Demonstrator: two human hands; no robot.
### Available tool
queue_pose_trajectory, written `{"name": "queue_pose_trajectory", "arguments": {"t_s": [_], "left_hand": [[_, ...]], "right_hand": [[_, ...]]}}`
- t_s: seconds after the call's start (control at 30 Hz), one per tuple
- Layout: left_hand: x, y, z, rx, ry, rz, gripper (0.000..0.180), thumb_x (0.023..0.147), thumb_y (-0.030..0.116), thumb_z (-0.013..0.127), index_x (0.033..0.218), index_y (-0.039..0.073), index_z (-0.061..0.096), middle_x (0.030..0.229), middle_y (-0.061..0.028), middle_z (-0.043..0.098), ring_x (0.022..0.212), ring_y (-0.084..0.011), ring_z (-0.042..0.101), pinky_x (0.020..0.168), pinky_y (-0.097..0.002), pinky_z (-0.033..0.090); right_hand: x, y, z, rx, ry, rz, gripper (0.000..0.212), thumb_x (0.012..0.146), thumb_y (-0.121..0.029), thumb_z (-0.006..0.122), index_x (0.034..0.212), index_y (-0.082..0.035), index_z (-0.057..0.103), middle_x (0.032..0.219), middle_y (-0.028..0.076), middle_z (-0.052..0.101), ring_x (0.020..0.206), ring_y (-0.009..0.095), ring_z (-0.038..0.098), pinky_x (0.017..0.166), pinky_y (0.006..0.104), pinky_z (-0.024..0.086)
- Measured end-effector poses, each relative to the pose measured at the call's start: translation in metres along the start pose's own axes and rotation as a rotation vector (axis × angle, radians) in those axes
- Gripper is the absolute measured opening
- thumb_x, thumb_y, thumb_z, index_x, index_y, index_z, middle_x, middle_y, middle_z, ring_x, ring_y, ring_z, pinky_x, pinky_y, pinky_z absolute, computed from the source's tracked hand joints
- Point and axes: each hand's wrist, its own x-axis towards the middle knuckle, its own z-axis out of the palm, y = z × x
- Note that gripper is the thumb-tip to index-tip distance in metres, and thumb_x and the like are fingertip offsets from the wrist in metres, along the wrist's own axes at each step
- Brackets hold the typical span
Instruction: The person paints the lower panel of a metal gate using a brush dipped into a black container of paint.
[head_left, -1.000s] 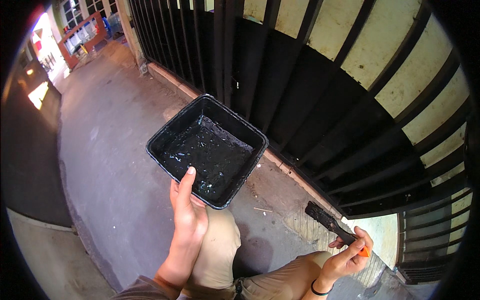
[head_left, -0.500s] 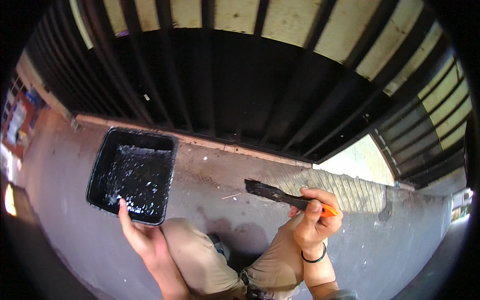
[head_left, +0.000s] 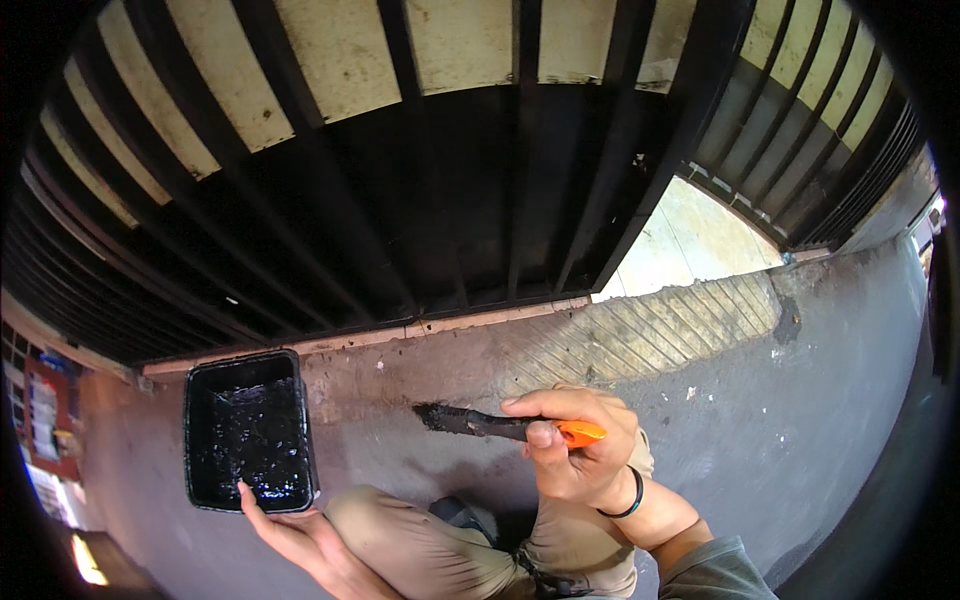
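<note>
My right hand [head_left: 585,445] is closed round the orange-ended handle of a paintbrush [head_left: 470,420]. Its dark, paint-covered bristles point left, held in the air over the ground in front of my knees. At the left, my left hand [head_left: 290,530] grips the near edge of a square black paint tray [head_left: 300,400], the thumb over the rim and the other fingers beneath. Wet, shiny black paint coats the tray's inside. Beyond both hands stands a barred metal gate [head_left: 440,200], black on its lower panel and cream above. Brush and gate are apart.
A pinkish ledge [head_left: 370,340] runs along the gate's foot. Right of it lies a grooved concrete ramp [head_left: 650,330], with pale tiles [head_left: 680,240] behind the gate's opening. Grey ground [head_left: 730,450] spreads around me. My bent knees [head_left: 400,535] are below the hands.
The view has swung to the right and tilted. The tray now sits lower in the picture; the hand with the brush appears further left and lower. Both grips are unchanged.
</note>
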Motion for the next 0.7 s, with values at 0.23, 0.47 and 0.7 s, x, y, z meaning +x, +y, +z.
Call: {"name": "queue_pose_trajectory", "arguments": {"t_s": [0.23,0.47,0.7], "left_hand": [[-0.017,-0.008,0.019,0.026,-0.022,-0.013,0.055,0.098,0.033,0.071,0.141,0.0,0.056,0.136,-0.0114,0.066,0.118,-0.0234,0.067,0.097,-0.0414,0.056],[-0.03,-0.023,0.042,0.043,0.011,0.002,0.06,0.097,0.037,0.071,0.144,0.003,0.055,0.138,-0.0099,0.064,0.119,-0.0228,0.065,0.098,-0.0394,0.054],[-0.045,-0.025,0.056,0.123,0.088,0.01,0.065,0.094,0.046,0.072,0.145,0.008,0.057,0.138,-0.0085,0.063,0.12,-0.0237,0.064,0.097,-0.0409,0.053]], "right_hand": [[0.004,-0.009,-0.024,0.013,0.023,-0.008,0.013,0.093,-0.005,0.073,0.105,0.0,0.075,0.085,0.009,0.078,0.057,0.018,0.066,0.055,0.027,0.051],[0.006,0.0,-0.033,-0.002,0.105,0.017,0.013,0.094,-0.006,0.072,0.105,0.0,0.076,0.086,0.009,0.078,0.058,0.018,0.066,0.056,0.0271,0.051],[-0.004,0.001,-0.047,0.002,0.262,0.238,0.017,0.101,-0.014,0.067,0.105,0.0,0.075,0.083,0.011,0.075,0.057,0.014,0.066,0.053,0.0264,0.05]]}}
